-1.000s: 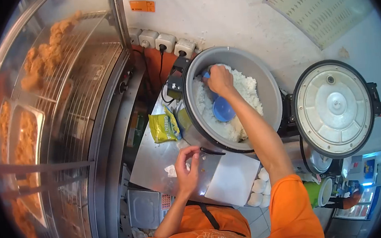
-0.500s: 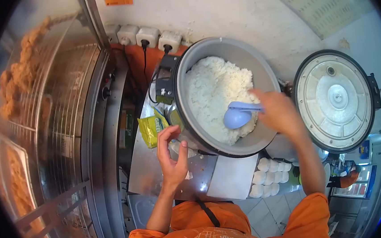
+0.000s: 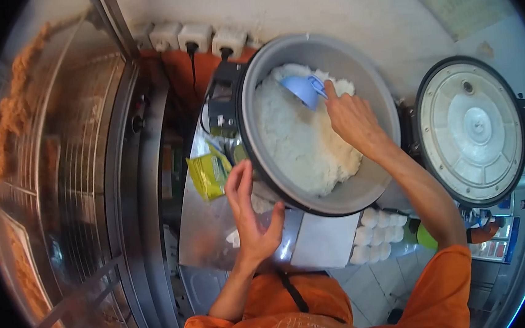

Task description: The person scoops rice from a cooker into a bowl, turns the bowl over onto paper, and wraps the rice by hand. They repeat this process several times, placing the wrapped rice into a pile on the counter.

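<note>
White rice (image 3: pixel 294 140) fills the bottom of a large round cooker (image 3: pixel 385 154) whose lid (image 3: pixel 472 129) hangs open on the right. Inside the cooker, my right hand (image 3: pixel 354 120) is closed on the handle of a blue scoop (image 3: pixel 300 91), which is tilted over the rice near the far side. My left hand (image 3: pixel 255 217) is raised beside the cooker's near left edge, empty, with thumb and fingers apart. A green and yellow packet (image 3: pixel 209 175) lies just beyond it on the metal counter (image 3: pixel 206 236).
Several white rounded pieces (image 3: pixel 376 235) stand on the counter near a white board (image 3: pixel 324 240). At left is a glass cabinet (image 3: pixel 76 148) with wire racks and fried food. Plugged sockets (image 3: pixel 196 36) line the wall. A green round object (image 3: pixel 425 236) sits under my right forearm.
My right hand and the blue scoop have moved farther into the cooker, toward its far side. My left hand has shifted slightly right and nearer me. The whole view has shifted a little.
</note>
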Tool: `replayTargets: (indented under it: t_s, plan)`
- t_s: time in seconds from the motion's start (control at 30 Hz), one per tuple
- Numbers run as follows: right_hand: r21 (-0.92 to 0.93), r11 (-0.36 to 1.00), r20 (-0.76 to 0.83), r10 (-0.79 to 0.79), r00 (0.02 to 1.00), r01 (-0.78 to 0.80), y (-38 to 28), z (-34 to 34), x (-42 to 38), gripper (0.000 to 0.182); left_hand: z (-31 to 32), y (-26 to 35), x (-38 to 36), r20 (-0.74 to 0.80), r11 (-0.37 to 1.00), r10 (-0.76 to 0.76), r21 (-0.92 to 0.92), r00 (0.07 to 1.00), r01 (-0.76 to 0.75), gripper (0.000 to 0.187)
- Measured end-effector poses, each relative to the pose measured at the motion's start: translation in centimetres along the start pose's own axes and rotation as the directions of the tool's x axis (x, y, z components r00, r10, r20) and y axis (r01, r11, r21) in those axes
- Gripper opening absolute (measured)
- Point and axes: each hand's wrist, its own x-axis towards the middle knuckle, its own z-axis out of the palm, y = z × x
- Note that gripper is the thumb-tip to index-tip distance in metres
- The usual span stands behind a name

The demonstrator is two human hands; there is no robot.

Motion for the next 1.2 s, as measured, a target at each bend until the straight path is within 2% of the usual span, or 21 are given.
replayTargets:
  t_s: [0.13, 0.2, 0.23, 0.3, 0.33, 0.47, 0.5, 0.53, 0.6, 0.67, 0.7, 0.77, 0.9, 0.93, 0.97, 1.07, 1.13, 1.2]
  plan:
    - [0.074, 0.993, 0.034, -0.096, 0.995, 0.094, -2.5, 1.6, 0.3, 0.032, -0.4, 1.0, 0.2, -0.015, 0.995, 0.015, -0.102, 1.0, -0.017, 0.081]
    - [0.315, 0.948, 0.122, -0.079, 0.989, 0.037, -1.9, 2.3, 0.7, 0.026, -0.5, 1.2, 0.5, 0.01, 0.984, -0.046, -0.173, 0.999, 0.047, 0.081]
    - [0.313, 0.949, 0.097, -0.078, 0.992, 0.044, -1.6, 3.0, 0.6, 0.026, -0.6, 0.8, 0.4, 0.029, 0.987, -0.029, -0.156, 0.999, 0.033, 0.083]
    - [0.465, 0.883, 0.053, -0.098, 0.994, 0.062, -1.3, 4.5, -0.3, 0.023, -0.5, 1.2, 0.4, 0.026, 0.982, -0.037, -0.183, 0.999, 0.041, 0.084]
    - [0.469, 0.88, 0.034, -0.097, 0.995, 0.069, -1.5, 4.0, -0.9, 0.023, -0.5, 1.2, 0.4, 0.034, 0.975, -0.072, -0.21, 0.997, 0.078, 0.086]
    - [0.526, 0.85, 0.125, -0.087, 0.988, 0.008, -2.3, 2.1, -3.4, 0.023, -0.8, 0.9, 0.2, 0.072, 0.977, -0.099, -0.184, 0.992, 0.111, 0.09]
    - [0.513, 0.857, 0.111, -0.116, 0.987, 0.043, -2.1, 2.3, -3.9, 0.024, -0.8, 0.9, 0.0, 0.1, 0.977, -0.118, -0.164, 0.988, 0.134, 0.09]
    - [0.498, 0.863, 0.091, -0.142, 0.986, 0.079, -1.9, 2.2, -4.5, 0.025, -0.7, 1.0, 0.1, 0.079, 0.975, -0.124, -0.177, 0.989, 0.136, 0.089]
    - [0.504, 0.863, 0.135, -0.128, 0.983, 0.043, -2.3, 1.1, -5.6, 0.026, -0.6, 1.2, 0.1, 0.074, 0.975, -0.115, -0.181, 0.991, 0.126, 0.089]
    - [0.487, 0.862, 0.159, -0.247, 0.956, 0.142, -2.6, 0.1, -6.4, 0.024, -0.3, 1.2, 0.1, 0.044, 0.97, -0.118, -0.211, 0.992, 0.125, 0.091]
    - [0.486, 0.863, 0.138, -0.234, 0.962, 0.14, -2.5, -0.2, -6.3, 0.024, -0.2, 1.2, 0.1, 0.042, 0.969, -0.106, -0.218, 0.994, 0.112, 0.094]
    - [0.519, 0.844, 0.241, -0.3, 0.923, 0.138, -2.5, 0.1, -5.9, 0.024, 0.0, 0.8, -0.1, 0.042, 0.973, -0.088, -0.212, 0.995, 0.095, 0.096]
    - [0.537, 0.838, 0.277, -0.289, 0.916, 0.101, -2.2, 1.9, -4.7, 0.025, 0.9, 0.9, 0.2, 0.012, 0.971, -0.103, -0.215, 0.995, 0.103, 0.102]
    - [0.581, 0.803, 0.291, -0.361, 0.886, 0.137, -1.2, 2.5, -4.5, 0.025, 0.7, 1.1, -0.2, 0.0, 0.97, -0.125, -0.211, 0.992, 0.123, 0.103]
    - [0.617, 0.766, 0.282, -0.43, 0.858, 0.181, -0.3, 2.4, -4.3, 0.026, 0.4, 1.7, -0.1, 0.023, 0.964, -0.159, -0.211, 0.987, 0.161, 0.104]
    - [0.658, 0.72, 0.248, -0.483, 0.84, 0.219, 1.6, 0.3, -5.7, 0.027, 0.2, 1.4, 0.0, 0.046, 0.965, -0.119, -0.228, 0.992, 0.126, 0.104]
    - [0.606, 0.747, 0.206, -0.478, 0.854, 0.272, 0.1, 0.3, -5.5, 0.026, 0.4, 1.2, -0.1, 0.037, 0.969, -0.109, -0.219, 0.993, 0.114, 0.104]
    - [0.448, 0.871, 0.413, -0.401, 0.818, 0.201, -2.9, -2.3, -5.1, 0.022, 0.5, 1.2, -0.1, 0.037, 0.959, -0.093, -0.264, 0.995, 0.099, 0.105]
